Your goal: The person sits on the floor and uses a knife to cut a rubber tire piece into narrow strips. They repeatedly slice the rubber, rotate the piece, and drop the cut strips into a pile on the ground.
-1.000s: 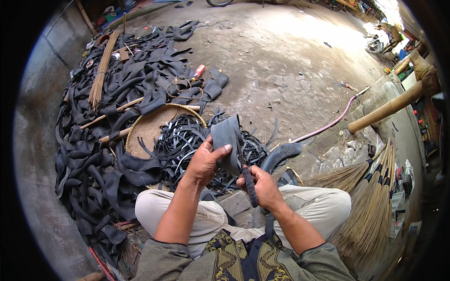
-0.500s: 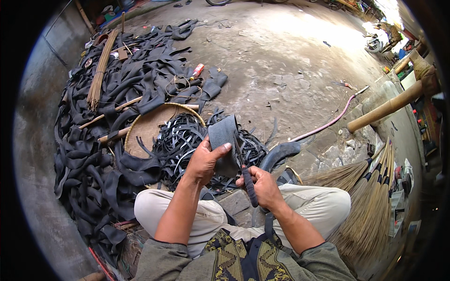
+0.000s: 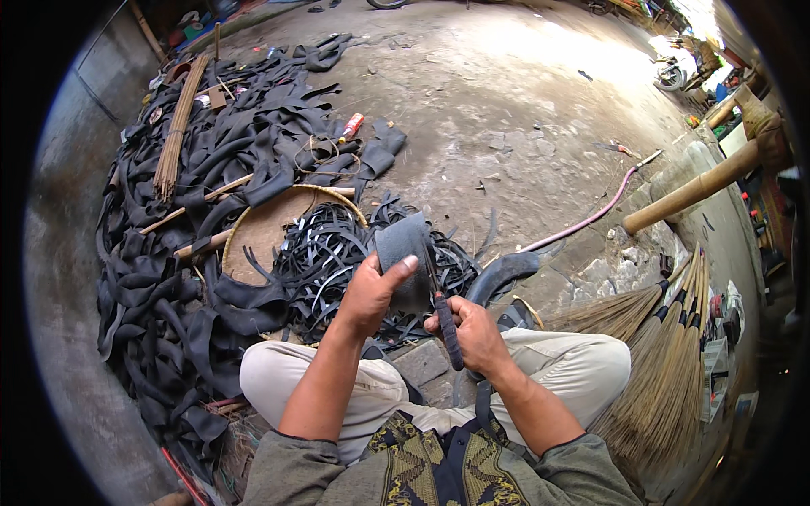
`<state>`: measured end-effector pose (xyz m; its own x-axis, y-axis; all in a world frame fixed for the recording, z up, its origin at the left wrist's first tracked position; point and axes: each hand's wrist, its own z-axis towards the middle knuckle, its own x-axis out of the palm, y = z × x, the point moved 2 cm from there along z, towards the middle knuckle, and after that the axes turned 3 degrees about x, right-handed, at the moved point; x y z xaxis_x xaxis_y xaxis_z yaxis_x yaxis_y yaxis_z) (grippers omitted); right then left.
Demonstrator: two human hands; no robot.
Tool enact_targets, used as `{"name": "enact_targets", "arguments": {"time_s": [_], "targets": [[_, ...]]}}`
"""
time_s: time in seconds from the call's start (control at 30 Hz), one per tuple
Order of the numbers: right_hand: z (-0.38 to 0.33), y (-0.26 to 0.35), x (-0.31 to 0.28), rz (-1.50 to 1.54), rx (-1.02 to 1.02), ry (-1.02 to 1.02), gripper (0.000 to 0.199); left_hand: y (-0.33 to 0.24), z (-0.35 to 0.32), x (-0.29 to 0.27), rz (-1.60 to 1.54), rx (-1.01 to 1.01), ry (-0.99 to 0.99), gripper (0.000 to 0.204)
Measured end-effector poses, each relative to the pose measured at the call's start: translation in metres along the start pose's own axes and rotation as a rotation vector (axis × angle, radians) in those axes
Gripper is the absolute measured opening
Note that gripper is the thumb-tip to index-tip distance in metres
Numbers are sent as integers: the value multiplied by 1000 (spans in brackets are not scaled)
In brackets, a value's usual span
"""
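Note:
My left hand (image 3: pixel 369 295) grips a wide, curved piece of black rubber sheet (image 3: pixel 402 244), thumb on its face and fingers behind. In my right hand (image 3: pixel 477 339) is a pair of scissors (image 3: pixel 450 334) with a dark wrapped handle. The dark blades point up and away along the right edge of the rubber; how far apart they are cannot be made out. Just beyond my hands, a tangled heap of thin black rubber strips (image 3: pixel 314 255) lies partly over a round tray (image 3: pixel 239 221) with a woven rim.
A big pile of black rubber pieces (image 3: pixel 245 152) spreads along the left wall, a bundle of thin sticks (image 3: pixel 179 126) on top. A curved rubber tube piece (image 3: pixel 504 274) rests ahead of my right knee. Brooms (image 3: pixel 658 363) and a bamboo pole (image 3: pixel 692 190) are at the right.
The rubber sheet's top edge has tilted slightly and its face looks darker. Both hands keep their hold in nearly the same place. The whole view has shifted a little.

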<state>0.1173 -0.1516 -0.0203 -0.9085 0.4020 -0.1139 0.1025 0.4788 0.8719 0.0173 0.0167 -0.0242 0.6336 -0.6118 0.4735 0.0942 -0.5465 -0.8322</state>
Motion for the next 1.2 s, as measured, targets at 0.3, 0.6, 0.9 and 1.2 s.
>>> {"name": "enact_targets", "arguments": {"time_s": [0.3,0.6,0.9,1.2], "targets": [[1,11,-1,-187,-31,-92,32,-1,-6,6,162,89,64,50],[-5,12,0,-71,-18,-27,28,-3,-2,2,-1,34,-4,51],[-3,18,-3,-263,-149,-226,66,3,-5,5,27,77,59,59],[-6,12,-2,-198,-96,-138,65,-2,1,1,-119,59,15,59]]}}
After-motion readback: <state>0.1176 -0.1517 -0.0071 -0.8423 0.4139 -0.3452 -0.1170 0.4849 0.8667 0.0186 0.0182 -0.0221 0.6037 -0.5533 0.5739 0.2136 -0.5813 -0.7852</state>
